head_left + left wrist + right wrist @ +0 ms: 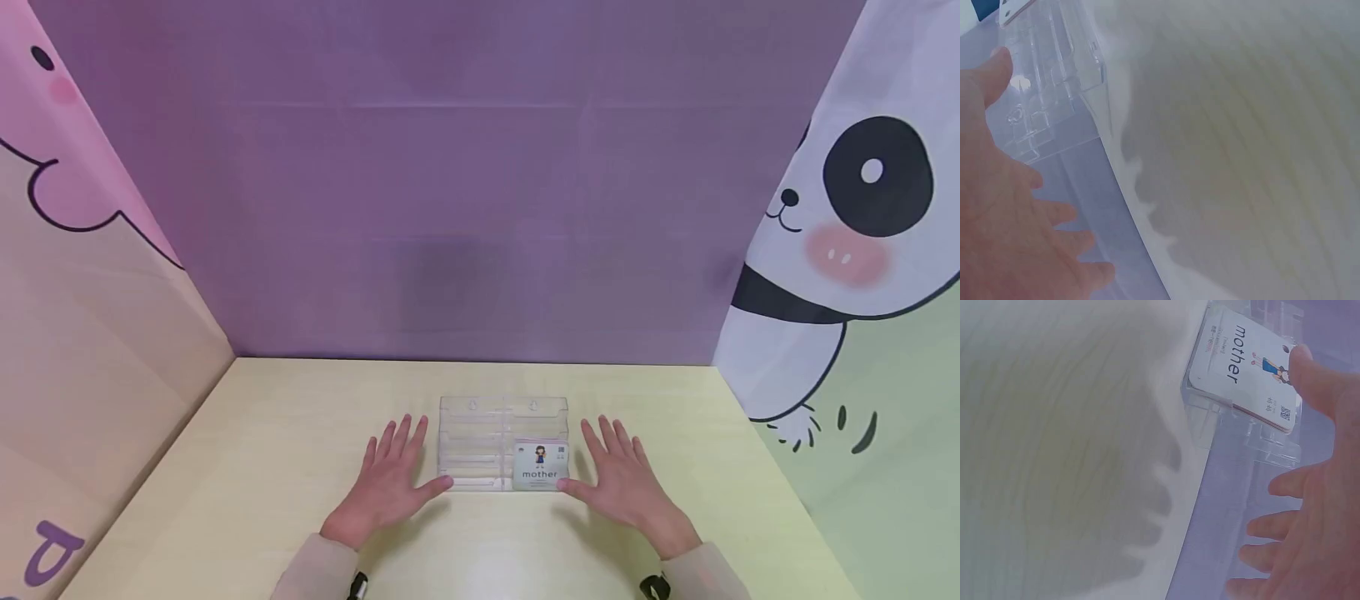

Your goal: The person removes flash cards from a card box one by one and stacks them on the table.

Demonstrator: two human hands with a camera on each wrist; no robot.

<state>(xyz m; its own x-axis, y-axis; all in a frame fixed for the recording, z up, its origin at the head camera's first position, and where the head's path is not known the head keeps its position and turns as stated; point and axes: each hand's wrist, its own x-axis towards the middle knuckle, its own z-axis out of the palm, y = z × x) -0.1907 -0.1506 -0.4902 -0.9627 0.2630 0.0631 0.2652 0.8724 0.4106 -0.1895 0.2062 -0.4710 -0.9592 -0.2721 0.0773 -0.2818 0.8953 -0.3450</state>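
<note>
Closest to us, two pale sleeves (318, 568) come in from the bottom edge, and we spot a dark strap (655, 587) at the right wrist. Just past them, here's the left hand (393, 483) and the right hand (624, 485), both released, fingers straight and fanned wide! Between them we have the clear rack (471, 458), two columns of stepped pockets, the left thumb at its lower left corner, the right thumb at its lower right; whether either touches, we can't tell. In the bottom right pocket we find the cards (540, 477), a stack, the front one reading "mother" below a little figure in blue. Under it all, the pale table (225, 500) runs back to a purple wall (480, 167), and flanking us are a pink-and-cream panel (90, 333) on the left and a big panda (795, 237) on the right.
</note>
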